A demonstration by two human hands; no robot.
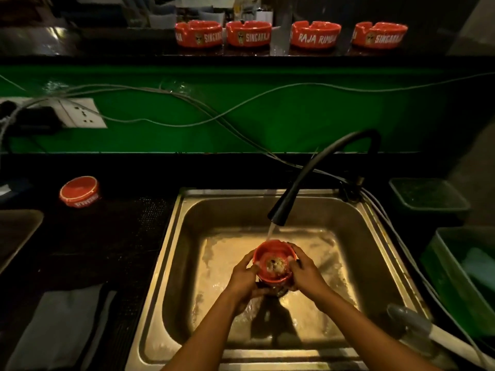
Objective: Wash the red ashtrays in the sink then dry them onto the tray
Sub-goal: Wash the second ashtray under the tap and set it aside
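A red ashtray (pixel 273 253) sits tilted under the running water of the black tap (pixel 284 207), over the middle of the steel sink (pixel 184 236). There is foam and dirt inside it. My left hand (pixel 245 277) grips its left side. My right hand (pixel 305 271) grips its right side, with fingers at the rim. Another red ashtray (pixel 79 190) lies upside down on the dark perforated tray (pixel 126 236) to the left of the sink. Several more red ashtrays (pixel 198 33) stand in a row on the high shelf at the back.
A grey cloth (pixel 56 328) lies at the front left. Green bins (pixel 428 194) stand right of the sink. Cables (pixel 187 103) and a socket (pixel 80 112) run along the green wall. A grey-handled tool (pixel 409 321) rests on the sink's right rim.
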